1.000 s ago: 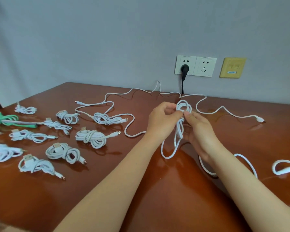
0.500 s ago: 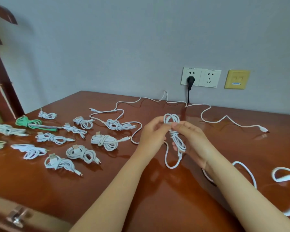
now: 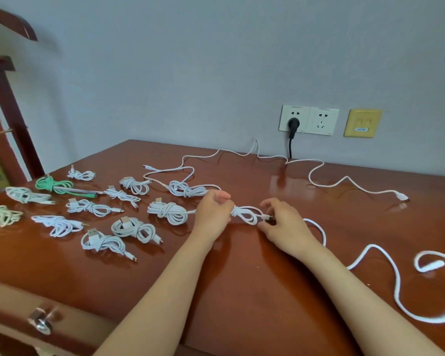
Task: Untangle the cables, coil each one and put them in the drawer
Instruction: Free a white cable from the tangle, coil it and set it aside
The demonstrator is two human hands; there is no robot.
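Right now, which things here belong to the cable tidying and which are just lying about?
Part of the job: cable in hand, held by left hand and right hand; coiled white cables; green cable; loose back cable; loose right-side cable; drawer.
Just there: wall sockets, black plug, yellow wall plate, wooden frame.

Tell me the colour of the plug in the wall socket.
The plug is black, clearest in the head view.
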